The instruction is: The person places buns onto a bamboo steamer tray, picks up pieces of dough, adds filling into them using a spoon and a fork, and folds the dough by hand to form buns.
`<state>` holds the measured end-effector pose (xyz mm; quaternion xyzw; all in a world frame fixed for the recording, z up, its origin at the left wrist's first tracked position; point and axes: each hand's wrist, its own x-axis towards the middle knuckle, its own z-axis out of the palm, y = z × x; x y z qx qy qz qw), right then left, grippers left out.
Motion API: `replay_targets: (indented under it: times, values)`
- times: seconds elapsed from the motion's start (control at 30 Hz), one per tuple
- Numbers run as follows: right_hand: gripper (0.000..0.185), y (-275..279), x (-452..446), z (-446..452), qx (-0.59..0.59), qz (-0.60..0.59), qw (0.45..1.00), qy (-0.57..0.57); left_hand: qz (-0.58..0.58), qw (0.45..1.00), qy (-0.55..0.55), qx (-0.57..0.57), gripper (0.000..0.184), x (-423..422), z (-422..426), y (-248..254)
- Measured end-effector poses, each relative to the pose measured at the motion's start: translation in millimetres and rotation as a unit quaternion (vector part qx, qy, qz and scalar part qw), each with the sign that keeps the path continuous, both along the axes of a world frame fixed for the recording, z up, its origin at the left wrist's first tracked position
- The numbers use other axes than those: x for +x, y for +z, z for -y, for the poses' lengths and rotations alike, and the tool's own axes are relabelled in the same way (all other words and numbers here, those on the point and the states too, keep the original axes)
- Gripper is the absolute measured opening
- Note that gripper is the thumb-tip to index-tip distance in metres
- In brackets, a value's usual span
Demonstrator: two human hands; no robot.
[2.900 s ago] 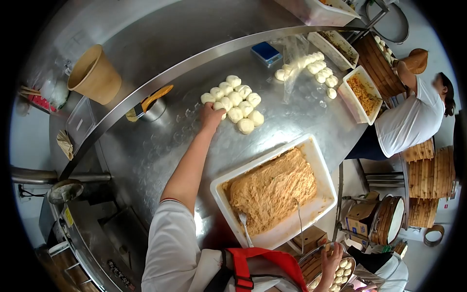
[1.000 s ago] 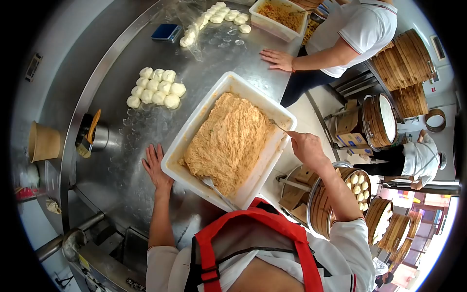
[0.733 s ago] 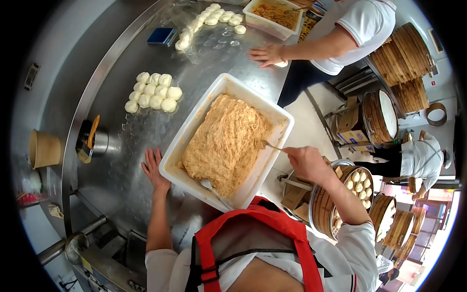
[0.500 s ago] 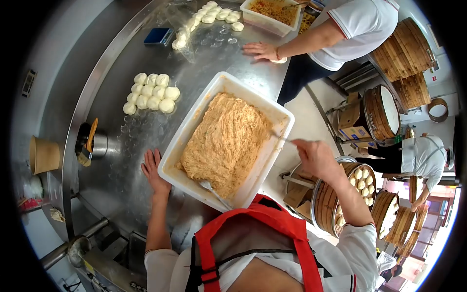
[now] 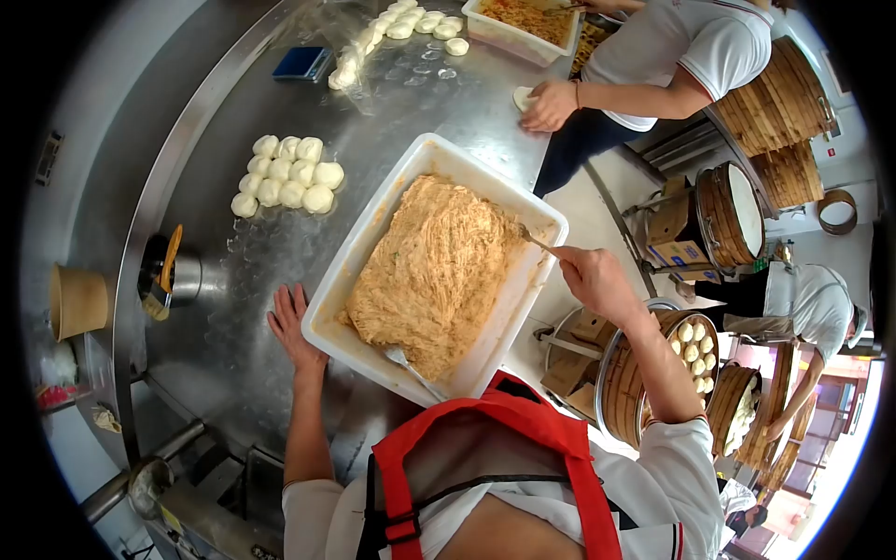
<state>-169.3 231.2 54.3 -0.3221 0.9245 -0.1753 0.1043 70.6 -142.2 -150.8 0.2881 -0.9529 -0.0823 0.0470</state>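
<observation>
Currently, a fork [image 5: 541, 244] is gripped by the right hand [image 5: 600, 283] at the tub's [image 5: 495, 322] two o'clock; the left hand [image 5: 297, 329] is spread at eight. Filling [image 5: 425, 271] inside could be spilled by hasty scooping.

The tabletop [image 5: 224, 327] under the left hand's fingers [image 5: 298, 300] is metal, glossy (though dusted whitish in patches). Just beside them, the tub [image 5: 322, 329] looks smooth white plastic; its filling [image 5: 434, 271], rough and moist.
</observation>
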Motion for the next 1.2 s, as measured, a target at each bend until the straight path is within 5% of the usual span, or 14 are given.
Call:
replay_targets:
  times: [0.33,0.37,0.43,0.47,0.5,0.53,0.57,0.63,0.67,0.8,0.97,1.03,1.2]
  values:
    - [0.028,7,76,-1,-0.018,0.027,0.996,0.085,0.008,1.0,-0.005,-0.028,0.067,1,6,-12]
    - [0.03,5,79,-4,-0.029,0.013,0.997,0.069,-0.025,0.998,0.004,0.058,0.064,8,19,-15]
    - [0.033,-2,81,-10,-0.027,0.069,0.997,0.032,-0.113,0.986,-0.12,0.035,0.057,9,18,11]
    - [0.033,8,83,-11,-0.007,0.1,0.995,0.003,-0.135,0.965,-0.061,0.217,0.057,2,2,44]
    - [0.029,8,82,-15,-0.017,0.123,0.992,0.003,-0.2,0.965,0.0,0.167,0.054,9,-4,36]
    - [0.028,11,80,-16,-0.037,0.129,0.991,-0.006,-0.235,0.943,0.034,0.234,0.052,17,8,10]
    - [0.027,13,78,-20,-0.054,0.115,0.991,-0.034,-0.112,0.958,0.042,0.262,0.047,17,13,22]
    - [0.027,7,73,-23,-0.043,0.026,0.997,-0.055,-0.1,0.907,0.072,0.404,0.038,50,65,-47]
    - [0.026,-5,70,-24,-0.056,-0.026,0.996,-0.058,-0.059,0.925,0.122,0.355,0.036,53,74,-40]
    - [0.024,-49,74,-10,0.0,-0.136,0.99,-0.046,-0.043,0.983,-0.05,0.173,0.04,59,52,15]
    - [0.024,-32,91,-16,-0.045,-0.025,0.998,-0.026,-0.125,0.986,-0.008,0.111,0.038,72,21,33]
    - [0.024,-28,96,-23,-0.11,0.026,0.993,-0.029,-0.121,0.973,0.122,0.154,0.039,59,-6,65]
    - [0.026,-21,94,-31,-0.174,0.124,0.974,-0.081,-0.196,0.903,0.143,0.356,0.037,43,-5,80]
